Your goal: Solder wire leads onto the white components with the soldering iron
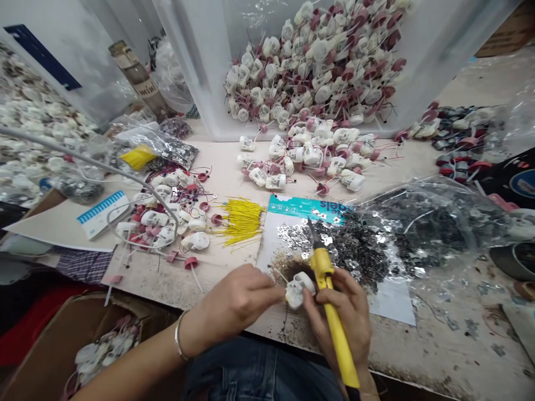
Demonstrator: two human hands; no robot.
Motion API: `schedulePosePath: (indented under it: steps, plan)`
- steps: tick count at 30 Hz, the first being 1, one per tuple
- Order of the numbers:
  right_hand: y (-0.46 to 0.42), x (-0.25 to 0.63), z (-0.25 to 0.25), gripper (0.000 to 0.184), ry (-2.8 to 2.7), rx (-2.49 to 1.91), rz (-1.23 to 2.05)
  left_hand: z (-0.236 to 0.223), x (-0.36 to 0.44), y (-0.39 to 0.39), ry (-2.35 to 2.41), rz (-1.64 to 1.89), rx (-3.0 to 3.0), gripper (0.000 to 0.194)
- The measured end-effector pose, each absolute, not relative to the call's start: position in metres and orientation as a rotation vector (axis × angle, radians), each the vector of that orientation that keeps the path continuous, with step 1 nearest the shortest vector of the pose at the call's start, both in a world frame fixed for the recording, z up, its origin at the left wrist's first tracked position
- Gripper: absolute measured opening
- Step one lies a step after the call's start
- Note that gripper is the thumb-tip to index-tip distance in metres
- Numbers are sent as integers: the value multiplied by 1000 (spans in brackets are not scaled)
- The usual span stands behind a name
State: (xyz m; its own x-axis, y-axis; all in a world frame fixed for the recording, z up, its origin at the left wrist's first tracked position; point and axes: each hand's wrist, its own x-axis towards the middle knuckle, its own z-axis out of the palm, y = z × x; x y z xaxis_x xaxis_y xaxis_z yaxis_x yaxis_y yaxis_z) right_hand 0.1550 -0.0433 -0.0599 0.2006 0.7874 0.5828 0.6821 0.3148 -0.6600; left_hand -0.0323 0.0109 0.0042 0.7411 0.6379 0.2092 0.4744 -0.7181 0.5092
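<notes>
My right hand (346,312) is closed around a yellow-handled soldering iron (339,334), its dark tip pointing away from me. The thumb and fingers of that same hand also grip a small white plastic housing (295,291). My left hand (244,295) is closed in a pinch at the housing's left side; what lies between its fingertips is too small to make out. Just beyond the hands, small metal plates (359,245) lie heaped on a white sheet (393,303). To their left rests a bundle of yellow wires (242,221).
A translucent bin (204,106) full of white and pink parts stands at the back, with loose housings (311,153) before it. More wired parts (163,211) lie left under a curved grey cable (125,178). A plastic bag (443,223) of metal pieces sits right; a cardboard box (45,356) stands lower left.
</notes>
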Motion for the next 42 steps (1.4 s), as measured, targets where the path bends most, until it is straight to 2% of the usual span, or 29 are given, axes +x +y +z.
schedulePosePath:
  steps: [2,4,8,10,15,20,24,30,35,39,42]
  plan:
    - [-41,154,-60,16,-1395,-1478,107,-2,-32,2,693,402,2561,24]
    - [-40,154,-61,18,-1342,-1500,115,-8,-26,-4,676,432,2422,20]
    - [-41,154,-63,15,-1430,-1442,163,-18,-8,-6,986,717,1880,17]
    - [-44,154,-63,15,-1457,-1432,198,-23,-5,-4,1097,747,1744,15]
    - [-49,144,-58,22,-1270,-1388,417,-26,-6,-5,1072,684,1927,19]
    - [-51,132,-56,20,-1303,-1339,231,-19,-6,-7,1134,580,1906,17]
    - [-59,133,-52,17,-1359,-1271,363,-18,-7,-10,1181,579,1884,16]
    - [-72,141,-46,21,-1323,-1261,264,-27,-12,-26,1212,686,2014,13]
    - [-75,138,-53,18,-1427,-1261,435,-28,-13,-27,1246,608,2005,15]
    - [-82,147,-45,18,-1297,-1306,304,-21,-14,-17,1259,387,2083,16]
    - [-102,160,-35,29,-1333,-1422,193,-16,-14,-9,1294,281,2015,15]
